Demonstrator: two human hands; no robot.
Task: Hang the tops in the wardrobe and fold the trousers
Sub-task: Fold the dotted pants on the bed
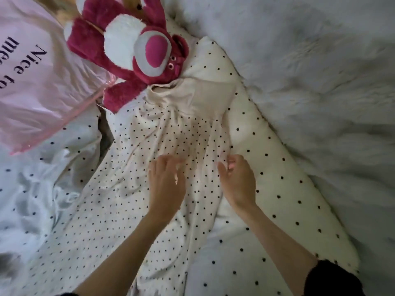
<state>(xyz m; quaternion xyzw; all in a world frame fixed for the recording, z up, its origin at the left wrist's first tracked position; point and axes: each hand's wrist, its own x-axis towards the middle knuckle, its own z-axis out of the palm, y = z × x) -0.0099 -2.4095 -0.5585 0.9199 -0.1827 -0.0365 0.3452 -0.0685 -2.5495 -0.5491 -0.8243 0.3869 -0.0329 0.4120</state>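
On the pink bag (40,82) we read "Nice to". Our left hand (165,184) and right hand (238,181), fingers curled, pinch the dotted garment (128,199), which lies spread on the bed below the plush toy (132,50).

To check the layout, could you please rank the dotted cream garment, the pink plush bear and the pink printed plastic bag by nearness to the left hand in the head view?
1. Dotted cream garment, under the left hand.
2. Pink plush bear, beyond it.
3. Pink printed plastic bag, far left.
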